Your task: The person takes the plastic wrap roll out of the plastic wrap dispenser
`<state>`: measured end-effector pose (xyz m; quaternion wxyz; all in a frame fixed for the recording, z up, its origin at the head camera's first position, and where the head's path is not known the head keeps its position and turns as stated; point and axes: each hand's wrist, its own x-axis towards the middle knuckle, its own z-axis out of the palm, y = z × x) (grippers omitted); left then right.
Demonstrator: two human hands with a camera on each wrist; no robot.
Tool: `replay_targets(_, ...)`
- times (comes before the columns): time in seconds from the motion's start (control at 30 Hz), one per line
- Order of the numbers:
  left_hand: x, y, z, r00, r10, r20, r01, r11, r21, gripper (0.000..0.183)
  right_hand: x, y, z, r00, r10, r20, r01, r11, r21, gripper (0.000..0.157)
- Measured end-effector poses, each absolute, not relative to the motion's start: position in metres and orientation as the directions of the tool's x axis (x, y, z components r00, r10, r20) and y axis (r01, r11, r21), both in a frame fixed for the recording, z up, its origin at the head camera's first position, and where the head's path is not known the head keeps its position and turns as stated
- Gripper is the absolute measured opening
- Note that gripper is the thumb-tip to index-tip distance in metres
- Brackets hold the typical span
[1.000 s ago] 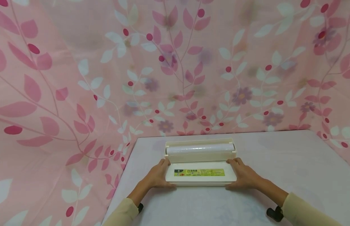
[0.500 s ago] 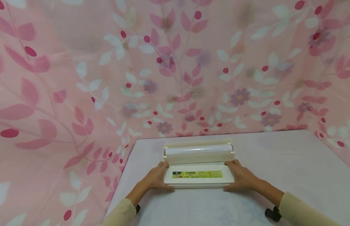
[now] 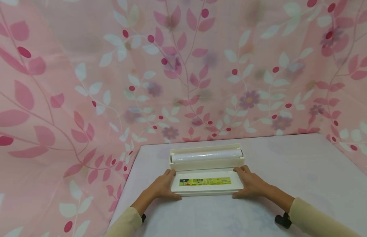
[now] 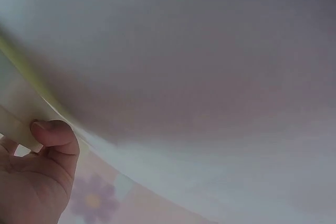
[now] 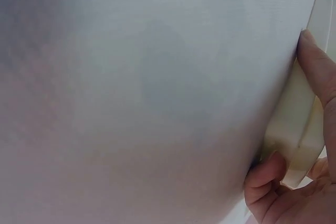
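In the head view a long cream-white cling film box [image 3: 207, 163] lies on the table with its top open. A shiny white roll of cling film [image 3: 207, 156] rests inside it. In front, against the box, lies its white lid [image 3: 207, 190] with a green printed label [image 3: 205, 181] facing up. My left hand [image 3: 162, 187] grips the lid's left end, thumb at the near edge and fingers at the far corner. The right end is held likewise by my right hand [image 3: 251, 184]. In the right wrist view, thumb and curled fingers span the cream end piece [image 5: 296, 114].
A pale cloth covers the table [image 3: 290, 177], which fills both wrist views. Behind and at the sides hangs a pink curtain [image 3: 201, 65] printed with leaves and flowers. A black wrist camera [image 3: 283, 220] sits below the right forearm.
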<state>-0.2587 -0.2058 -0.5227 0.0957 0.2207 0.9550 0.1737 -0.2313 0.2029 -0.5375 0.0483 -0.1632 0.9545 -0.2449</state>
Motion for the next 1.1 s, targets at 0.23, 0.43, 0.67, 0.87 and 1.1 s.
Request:
replay_targets(0.23, -0.260, -0.209, -0.522, -0.881, 0.457, -0.124, 0.376, 0.835, 0.402, 0.097, -0.229, 0.199, -0.535, -0.947, -0.322, -0.025, -0.269, 0.829, -0.490, 0.112)
replay_targets(0.43, -0.261, -0.211, -0.522, -0.877, 0.464, -0.122, 0.377, 0.824, 0.423, 0.098, -0.228, 0.197, -0.530, -0.945, -0.326, -0.027, -0.271, 0.827, -0.492, 0.109)
replay_targets(0.67, -0.264, -0.216, -0.525, -0.862, 0.488, -0.135, 0.387, 0.806, 0.448, 0.100, -0.229, 0.199, -0.533, -0.948, -0.312, -0.066, -0.237, 0.827, -0.510, 0.110)
replay_targets(0.87, -0.267, -0.223, -0.524, -0.843, 0.518, -0.144, 0.388, 0.772, 0.504, 0.102, -0.230, 0.206, -0.534, -0.940, -0.333, -0.069, -0.248, 0.811, -0.530, 0.108)
replay_targets(1.1, -0.267, -0.227, -0.521, -0.824, 0.558, -0.101, 0.421, 0.721, 0.550, 0.107, -0.234, 0.212, -0.534, -0.938, -0.332, -0.102, -0.227, 0.809, -0.543, 0.108)
